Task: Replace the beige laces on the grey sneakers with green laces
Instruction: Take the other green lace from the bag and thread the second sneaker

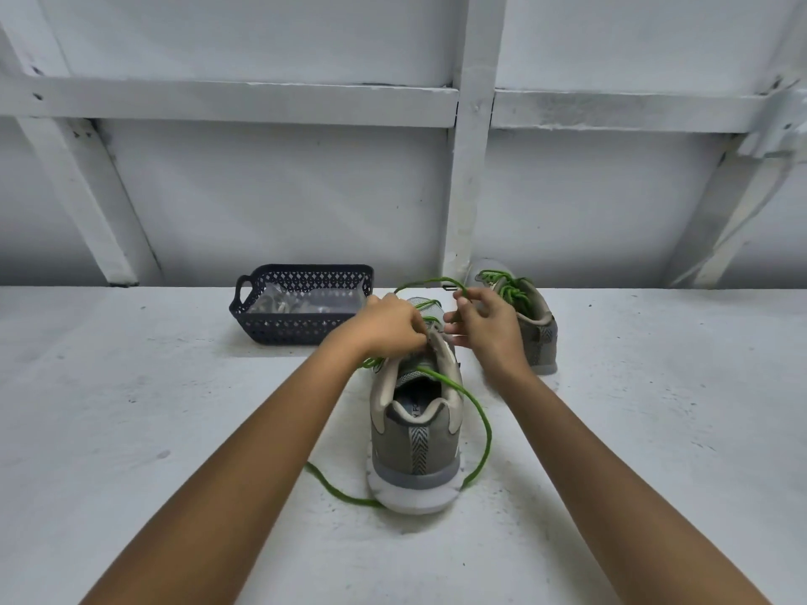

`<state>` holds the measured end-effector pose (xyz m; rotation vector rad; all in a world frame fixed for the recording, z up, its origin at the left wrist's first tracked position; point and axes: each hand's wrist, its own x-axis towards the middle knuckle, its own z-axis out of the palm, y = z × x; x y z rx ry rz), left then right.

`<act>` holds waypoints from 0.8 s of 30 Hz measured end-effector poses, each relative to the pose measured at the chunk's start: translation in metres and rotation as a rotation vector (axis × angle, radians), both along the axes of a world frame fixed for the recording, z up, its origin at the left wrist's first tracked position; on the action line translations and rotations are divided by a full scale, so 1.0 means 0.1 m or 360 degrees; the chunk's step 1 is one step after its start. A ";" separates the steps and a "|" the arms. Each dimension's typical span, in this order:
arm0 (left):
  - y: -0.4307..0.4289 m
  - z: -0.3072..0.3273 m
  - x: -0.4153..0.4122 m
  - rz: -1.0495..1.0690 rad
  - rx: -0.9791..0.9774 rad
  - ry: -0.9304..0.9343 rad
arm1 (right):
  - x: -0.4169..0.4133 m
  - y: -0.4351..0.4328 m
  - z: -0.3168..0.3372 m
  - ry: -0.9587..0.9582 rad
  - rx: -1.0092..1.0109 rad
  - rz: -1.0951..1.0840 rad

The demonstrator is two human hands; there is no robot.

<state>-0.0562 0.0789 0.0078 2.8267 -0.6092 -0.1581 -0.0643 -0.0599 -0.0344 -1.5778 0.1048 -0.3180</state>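
Note:
A grey sneaker (415, 447) stands in the middle of the white surface, heel toward me. A green lace (482, 425) runs through its eyelets and trails loosely round the heel on both sides. My left hand (388, 325) grips the shoe's upper edge near the eyelets, fingers curled. My right hand (484, 325) pinches the lace's far end, which arcs above the shoe's toe. A second grey sneaker (535, 329) with green lacing stands behind my right hand, partly hidden by it.
A dark blue perforated basket (279, 325) sits to the left of the shoes and holds clear plastic wrapping with something pale inside. A white panelled wall (262, 189) rises right behind the surface.

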 end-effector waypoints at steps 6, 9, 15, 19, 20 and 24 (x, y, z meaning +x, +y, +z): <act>-0.11 -0.09 0.14 0.0160 -0.0135 0.0157 | 0.09 0.01 -0.12 0.0035 -0.0046 0.0013; -0.13 -0.17 0.20 0.0246 -0.0306 0.0253 | 0.13 0.01 -0.20 0.0005 -0.0122 -0.0063; -0.15 -0.39 0.30 0.0458 -0.0786 0.0296 | 0.17 0.04 -0.28 -0.0028 -0.0096 -0.0230; -0.15 -0.45 0.32 0.0480 -0.0880 0.0286 | 0.19 0.07 -0.30 -0.0020 -0.0085 -0.0267; -0.15 -0.47 0.32 0.0479 -0.0881 0.0287 | 0.19 0.07 -0.31 -0.0017 -0.0083 -0.0275; -0.15 -0.50 0.33 0.0506 -0.0954 0.0311 | 0.21 0.10 -0.32 -0.0037 -0.0043 -0.0286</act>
